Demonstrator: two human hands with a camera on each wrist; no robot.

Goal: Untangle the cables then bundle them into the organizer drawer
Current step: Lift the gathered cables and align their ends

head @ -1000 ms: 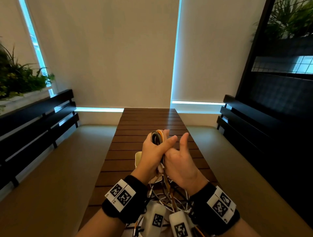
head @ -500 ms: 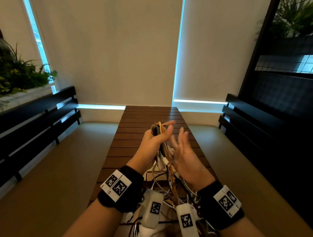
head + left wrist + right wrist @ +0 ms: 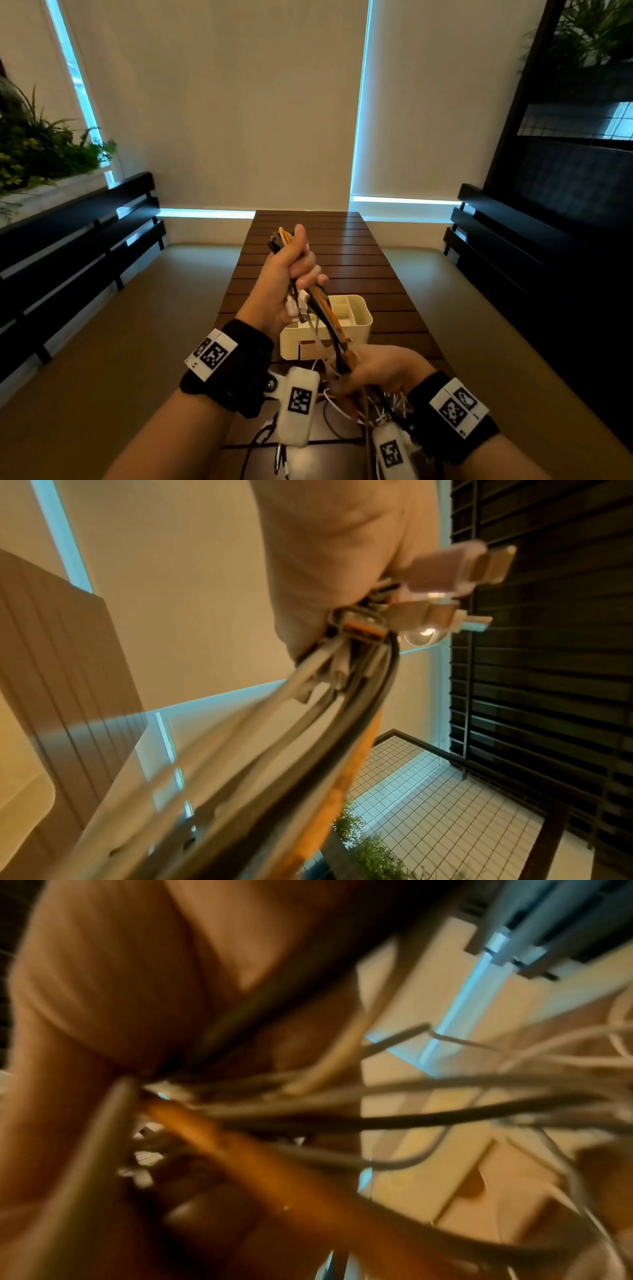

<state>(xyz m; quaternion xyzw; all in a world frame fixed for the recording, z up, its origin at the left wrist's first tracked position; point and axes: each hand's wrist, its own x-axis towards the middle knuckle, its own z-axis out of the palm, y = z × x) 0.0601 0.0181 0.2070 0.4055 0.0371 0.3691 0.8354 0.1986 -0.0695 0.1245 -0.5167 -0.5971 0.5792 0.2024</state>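
Left hand [image 3: 291,270] grips the cables [image 3: 325,315] high; right hand [image 3: 383,370] clasps the same bunch below, likely tensioning strands to straighten them. Organizer [image 3: 356,318] sits just beyond the hands.

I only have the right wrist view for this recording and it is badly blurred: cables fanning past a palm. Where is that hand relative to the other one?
Observer: In the head view the right hand is low and near the body, gripping the cable bundle at its lower end; the left hand grips the same bundle higher up.
Reviewer: Is the organizer anywhere near?
Observer: Yes, a white organizer box with dividers sits on the wooden table, just behind the bundle.
Reviewer: Any plugs visible?
Observer: The left wrist view shows several pale connectors sticking out beside that hand's fingers.
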